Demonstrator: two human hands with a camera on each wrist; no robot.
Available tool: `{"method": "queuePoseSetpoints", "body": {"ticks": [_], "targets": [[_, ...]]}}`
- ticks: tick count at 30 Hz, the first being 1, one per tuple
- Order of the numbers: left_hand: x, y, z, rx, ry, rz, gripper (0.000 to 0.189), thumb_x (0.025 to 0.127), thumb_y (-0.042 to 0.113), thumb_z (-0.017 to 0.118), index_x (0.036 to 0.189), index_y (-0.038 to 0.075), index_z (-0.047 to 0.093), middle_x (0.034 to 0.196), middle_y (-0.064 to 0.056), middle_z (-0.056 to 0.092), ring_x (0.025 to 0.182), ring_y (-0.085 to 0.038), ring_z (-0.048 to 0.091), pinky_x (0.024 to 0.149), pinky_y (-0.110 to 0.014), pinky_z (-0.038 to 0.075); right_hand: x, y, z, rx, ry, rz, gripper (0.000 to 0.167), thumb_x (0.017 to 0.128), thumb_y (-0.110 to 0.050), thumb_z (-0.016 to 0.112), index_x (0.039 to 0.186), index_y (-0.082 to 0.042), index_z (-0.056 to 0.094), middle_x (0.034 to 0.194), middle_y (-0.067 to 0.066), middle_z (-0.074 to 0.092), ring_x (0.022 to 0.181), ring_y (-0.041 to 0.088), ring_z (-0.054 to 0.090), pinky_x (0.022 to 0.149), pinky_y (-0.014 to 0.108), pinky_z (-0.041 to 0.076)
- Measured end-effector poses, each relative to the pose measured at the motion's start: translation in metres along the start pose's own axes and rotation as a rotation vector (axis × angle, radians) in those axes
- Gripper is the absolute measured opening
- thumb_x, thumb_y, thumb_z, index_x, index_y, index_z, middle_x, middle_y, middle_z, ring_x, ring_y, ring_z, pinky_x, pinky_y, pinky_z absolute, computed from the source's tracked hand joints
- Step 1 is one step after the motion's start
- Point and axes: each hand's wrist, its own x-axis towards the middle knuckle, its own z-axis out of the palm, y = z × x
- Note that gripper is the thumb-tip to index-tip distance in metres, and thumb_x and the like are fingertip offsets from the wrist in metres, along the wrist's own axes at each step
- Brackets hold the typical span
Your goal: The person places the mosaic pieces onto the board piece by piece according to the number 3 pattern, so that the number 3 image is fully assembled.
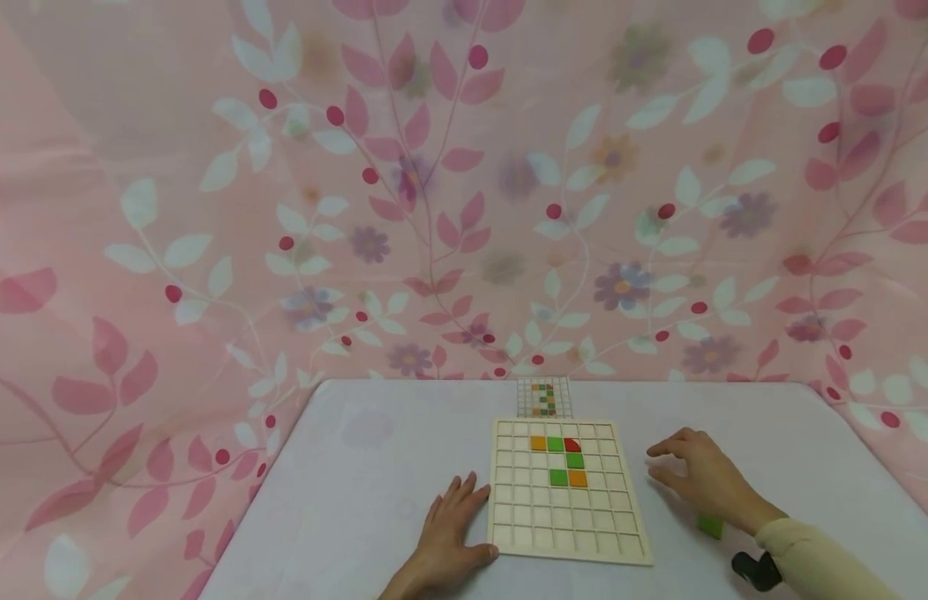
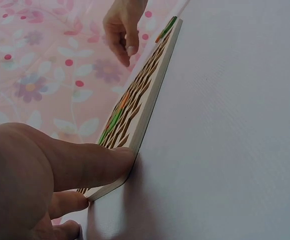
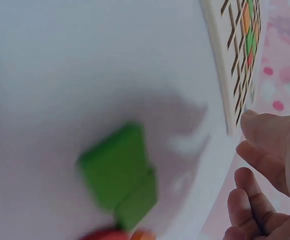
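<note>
A pale gridded board [image 1: 569, 529] lies on the table, with orange, green and red square tiles in several of its upper cells. My left hand [image 1: 452, 533] rests at the board's left side, fingers spread, its thumb touching the near left corner. To the right of the board my right hand [image 1: 707, 479] is held above the table, fingers loosely bent, thumb and index finger apart. Nothing shows between them. Beneath the right wrist lies a green tile [image 1: 710, 525]. The right wrist view shows two green tiles [image 3: 116, 167] there, blurred, beside a red piece [image 3: 105, 235] and an orange piece [image 3: 143, 235].
A small card [image 1: 543, 397] with a printed grid of coloured squares lies just beyond the board's far edge. A black object [image 1: 756, 572] is seen by the right sleeve. A white cloth covers the table [image 1: 343, 500], and a pink floral curtain [image 1: 433, 208] hangs behind it.
</note>
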Motion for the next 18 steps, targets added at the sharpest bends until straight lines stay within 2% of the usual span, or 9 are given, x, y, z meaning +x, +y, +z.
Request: {"method": "queuePoseSetpoints", "body": {"ticks": [4, 7, 15, 18], "targets": [[0.000, 0.004, -0.004, -0.005, -0.028, -0.014, 0.083, 0.083, 0.028, 0.082, 0.156, 0.007, 0.050, 0.172, -0.024, 0.030, 0.161, -0.052, 0.014, 0.123, -0.079, 0.004, -0.012, 0.023, -0.017, -0.010, -0.051, 0.051, 0.024, 0.087, -0.019, 0.085, 0.110, -0.012, 0.081, 0.108, 0.007, 0.070, 0.106, 0.035, 0.063, 0.088, 0.061, 0.057], [-0.001, 0.006, -0.005, -0.015, -0.035, -0.026, 0.083, 0.082, 0.027, 0.082, 0.156, 0.007, 0.050, 0.173, -0.022, 0.029, 0.162, -0.051, 0.013, 0.125, -0.078, 0.003, -0.020, 0.039, -0.027, -0.018, -0.082, 0.083, 0.025, 0.089, -0.016, 0.084, 0.113, -0.011, 0.080, 0.108, 0.007, 0.070, 0.104, 0.034, 0.062, 0.086, 0.059, 0.058], [0.002, -0.004, 0.002, -0.010, 0.002, -0.012, 0.082, 0.081, 0.026, 0.080, 0.157, 0.010, 0.051, 0.173, -0.020, 0.031, 0.162, -0.049, 0.014, 0.124, -0.077, 0.004, -0.036, 0.071, -0.035, -0.053, -0.072, 0.085, 0.020, 0.089, -0.014, 0.082, 0.110, -0.013, 0.080, 0.101, 0.000, 0.069, 0.094, 0.024, 0.062, 0.074, 0.035, 0.054], [0.004, -0.007, 0.004, -0.013, 0.002, -0.035, 0.083, 0.081, 0.027, 0.080, 0.157, 0.012, 0.051, 0.174, -0.017, 0.031, 0.163, -0.046, 0.014, 0.126, -0.075, 0.004, -0.039, 0.076, -0.033, -0.050, -0.077, 0.066, 0.018, 0.090, -0.013, 0.081, 0.107, -0.016, 0.080, 0.099, -0.005, 0.070, 0.090, 0.016, 0.062, 0.072, 0.029, 0.052]]}}
